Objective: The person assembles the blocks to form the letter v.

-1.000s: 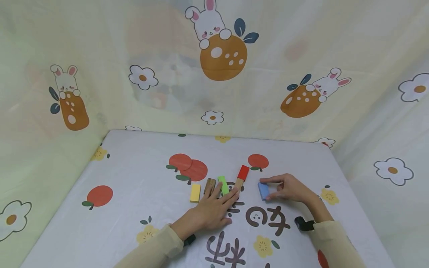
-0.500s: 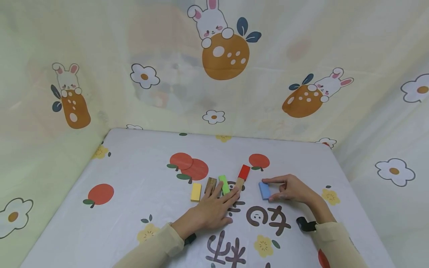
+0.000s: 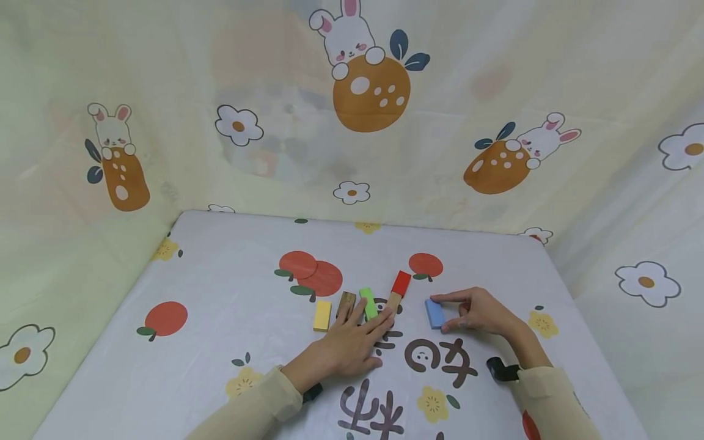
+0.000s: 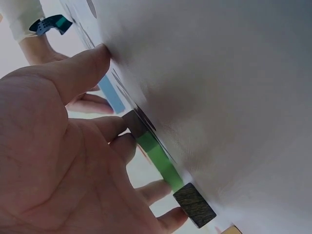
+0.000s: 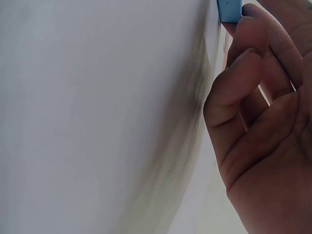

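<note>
My right hand (image 3: 484,315) pinches a blue block (image 3: 434,313) by its two ends, thumb at the near end and index finger at the far end. The block lies flat on the tablecloth, and its end shows at the top of the right wrist view. My left hand (image 3: 349,348) spreads palm down, its fingertips on a row of blocks. Under or beside those fingers are a dark brown block (image 3: 347,300), a green block (image 3: 368,302) and a tan wooden block (image 3: 393,300). Touching the tan one's far end is a red block (image 3: 401,283). Fingers hide the near ends.
A yellow block (image 3: 322,316) lies just left of the brown one. The tablecloth (image 3: 231,244) is printed with apples, flowers and dark characters. Patterned curtains (image 3: 275,165) rise at the table's back and sides.
</note>
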A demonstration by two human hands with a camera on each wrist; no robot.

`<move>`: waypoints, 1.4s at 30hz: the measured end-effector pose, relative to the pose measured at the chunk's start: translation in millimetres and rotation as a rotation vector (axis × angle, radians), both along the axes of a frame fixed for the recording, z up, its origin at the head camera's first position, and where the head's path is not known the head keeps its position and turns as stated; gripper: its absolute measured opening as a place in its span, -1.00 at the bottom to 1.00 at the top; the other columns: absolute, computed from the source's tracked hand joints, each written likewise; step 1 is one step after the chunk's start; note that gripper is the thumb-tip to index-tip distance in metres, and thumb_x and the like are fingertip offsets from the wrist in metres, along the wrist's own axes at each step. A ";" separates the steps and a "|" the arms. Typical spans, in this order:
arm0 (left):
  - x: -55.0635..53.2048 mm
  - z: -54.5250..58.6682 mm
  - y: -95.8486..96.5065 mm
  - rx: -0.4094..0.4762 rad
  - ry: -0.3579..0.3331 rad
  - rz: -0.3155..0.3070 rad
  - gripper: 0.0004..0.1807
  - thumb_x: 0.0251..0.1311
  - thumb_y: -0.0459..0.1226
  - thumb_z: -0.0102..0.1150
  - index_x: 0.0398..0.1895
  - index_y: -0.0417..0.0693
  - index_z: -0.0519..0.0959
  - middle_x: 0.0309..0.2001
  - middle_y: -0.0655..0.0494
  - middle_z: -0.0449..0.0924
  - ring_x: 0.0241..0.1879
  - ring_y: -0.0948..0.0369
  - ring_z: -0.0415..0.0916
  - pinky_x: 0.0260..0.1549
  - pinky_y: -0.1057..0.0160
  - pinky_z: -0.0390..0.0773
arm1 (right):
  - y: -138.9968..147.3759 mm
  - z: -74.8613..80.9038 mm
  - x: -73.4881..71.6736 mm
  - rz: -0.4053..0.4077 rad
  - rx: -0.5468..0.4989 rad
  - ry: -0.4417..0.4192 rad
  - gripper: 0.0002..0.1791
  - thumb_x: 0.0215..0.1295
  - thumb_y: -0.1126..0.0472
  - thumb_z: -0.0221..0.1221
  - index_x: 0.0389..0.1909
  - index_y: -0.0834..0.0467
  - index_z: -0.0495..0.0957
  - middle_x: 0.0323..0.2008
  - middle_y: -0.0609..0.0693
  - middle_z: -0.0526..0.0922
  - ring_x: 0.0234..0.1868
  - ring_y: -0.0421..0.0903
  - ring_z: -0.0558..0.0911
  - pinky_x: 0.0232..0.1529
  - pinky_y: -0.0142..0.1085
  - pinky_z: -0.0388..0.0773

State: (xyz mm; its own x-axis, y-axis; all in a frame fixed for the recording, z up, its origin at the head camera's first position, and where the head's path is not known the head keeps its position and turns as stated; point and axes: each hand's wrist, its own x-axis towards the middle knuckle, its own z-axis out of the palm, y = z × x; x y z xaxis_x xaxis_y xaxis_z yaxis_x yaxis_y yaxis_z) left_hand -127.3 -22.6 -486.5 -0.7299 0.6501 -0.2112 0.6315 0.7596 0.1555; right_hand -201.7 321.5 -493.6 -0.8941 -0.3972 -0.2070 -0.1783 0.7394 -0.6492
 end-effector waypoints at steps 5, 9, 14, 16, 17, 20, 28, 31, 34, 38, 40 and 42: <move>-0.1 -0.3 0.7 -0.004 0.002 -0.004 -0.09 0.46 0.23 0.08 0.75 0.33 -0.04 0.77 0.38 -0.23 0.76 -0.13 -0.23 0.68 -0.29 -0.10 | -0.5 1.3 1.2 0.003 0.009 0.034 -0.28 -0.08 -0.10 0.67 0.20 -0.10 0.75 -0.72 -0.15 0.36 -0.60 -0.24 0.31 -0.56 -0.39 0.23; -0.1 0.4 0.7 -0.007 0.007 -0.005 -0.08 0.46 0.23 0.08 0.75 0.32 -0.04 0.77 0.37 -0.22 0.76 -0.14 -0.23 0.68 -0.30 -0.11 | -0.9 2.1 1.5 0.004 0.008 0.037 -0.28 -0.08 -0.10 0.66 0.21 -0.10 0.75 -0.71 -0.15 0.36 -0.60 -0.25 0.31 -0.56 -0.39 0.22; 0.2 1.5 0.3 -0.009 0.007 -0.004 -0.09 0.46 0.23 0.08 0.75 0.31 -0.04 0.77 0.37 -0.22 0.76 -0.14 -0.23 0.68 -0.30 -0.12 | -0.7 1.0 1.3 0.010 0.014 0.043 -0.28 -0.06 -0.10 0.66 0.22 -0.09 0.74 -0.71 -0.13 0.40 -0.60 -0.25 0.31 -0.56 -0.40 0.23; 0.3 1.3 0.3 -0.009 0.007 -0.003 -0.09 0.47 0.23 0.08 0.75 0.31 -0.04 0.77 0.37 -0.22 0.76 -0.14 -0.23 0.68 -0.30 -0.11 | -0.3 0.2 1.1 0.013 0.017 0.049 -0.28 -0.05 -0.10 0.65 0.22 -0.09 0.74 -0.71 -0.13 0.39 -0.60 -0.25 0.30 -0.56 -0.40 0.23; 0.3 1.3 0.2 -0.009 0.008 -0.004 -0.09 0.47 0.23 0.08 0.75 0.31 -0.04 0.77 0.37 -0.22 0.76 -0.14 -0.23 0.68 -0.30 -0.11 | -0.2 -0.1 1.0 0.016 0.020 0.054 -0.28 -0.05 -0.10 0.65 0.23 -0.09 0.74 -0.71 -0.14 0.38 -0.60 -0.25 0.30 -0.56 -0.39 0.23; 0.1 1.4 0.1 -0.010 0.009 -0.003 -0.08 0.47 0.23 0.08 0.75 0.32 -0.05 0.77 0.37 -0.23 0.76 -0.14 -0.23 0.68 -0.30 -0.12 | -0.3 -0.2 0.9 0.023 0.020 0.064 -0.27 -0.06 -0.10 0.66 0.22 -0.08 0.74 -0.71 -0.16 0.35 -0.61 -0.26 0.29 -0.56 -0.40 0.22; 1.2 3.0 0.2 -0.009 0.012 -0.005 -0.08 0.47 0.23 0.07 0.76 0.30 -0.06 0.77 0.37 -0.22 0.76 -0.14 -0.24 0.68 -0.30 -0.11 | -2.3 4.4 3.5 0.027 0.023 0.067 -0.27 -0.07 -0.08 0.66 0.22 -0.06 0.74 -0.71 -0.17 0.31 -0.61 -0.28 0.27 -0.56 -0.40 0.21; 1.6 3.7 0.6 -0.006 0.002 -0.003 -0.09 0.47 0.22 0.08 0.75 0.30 -0.05 0.77 0.37 -0.22 0.76 -0.14 -0.24 0.68 -0.30 -0.12 | -2.6 5.7 4.5 0.020 0.026 0.059 -0.27 -0.06 -0.08 0.66 0.22 -0.06 0.74 -0.71 -0.16 0.31 -0.61 -0.27 0.28 -0.56 -0.40 0.21; 1.8 4.1 1.1 -0.003 -0.008 0.000 -0.09 0.47 0.22 0.09 0.75 0.31 -0.04 0.77 0.37 -0.22 0.76 -0.14 -0.24 0.68 -0.29 -0.13 | -2.8 5.8 4.8 0.018 0.029 0.062 -0.27 -0.06 -0.09 0.66 0.22 -0.06 0.74 -0.71 -0.15 0.33 -0.61 -0.26 0.30 -0.56 -0.40 0.23; 1.6 3.9 1.5 -0.009 -0.005 0.001 -0.08 0.47 0.22 0.08 0.75 0.32 -0.05 0.77 0.37 -0.23 0.76 -0.14 -0.24 0.68 -0.30 -0.14 | -3.4 4.2 3.1 0.006 0.040 0.072 -0.27 -0.07 -0.12 0.66 0.21 -0.08 0.75 -0.72 -0.18 0.34 -0.61 -0.28 0.31 -0.56 -0.42 0.24; 1.3 3.3 1.7 -0.012 -0.003 0.001 -0.08 0.47 0.23 0.08 0.75 0.32 -0.06 0.77 0.37 -0.24 0.76 -0.13 -0.24 0.68 -0.30 -0.14 | -3.9 3.5 2.2 0.002 0.038 0.075 -0.27 -0.09 -0.12 0.66 0.20 -0.08 0.75 -0.72 -0.18 0.32 -0.61 -0.28 0.31 -0.57 -0.42 0.23; 1.0 2.5 1.6 -0.012 -0.003 0.002 -0.08 0.46 0.23 0.08 0.75 0.32 -0.05 0.77 0.38 -0.24 0.76 -0.13 -0.25 0.68 -0.29 -0.14 | -4.7 3.4 1.5 -0.015 0.037 0.070 -0.27 -0.10 -0.12 0.67 0.20 -0.11 0.76 -0.71 -0.19 0.32 -0.61 -0.28 0.32 -0.57 -0.43 0.23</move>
State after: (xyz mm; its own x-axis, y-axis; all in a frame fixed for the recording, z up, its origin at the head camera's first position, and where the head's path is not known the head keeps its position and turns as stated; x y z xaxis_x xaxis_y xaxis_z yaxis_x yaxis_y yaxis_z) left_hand -126.3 -21.0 -484.0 -0.7307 0.6458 -0.2216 0.6293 0.7629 0.1480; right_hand -200.2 316.8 -490.1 -0.9128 -0.3766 -0.1578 -0.2108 0.7655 -0.6080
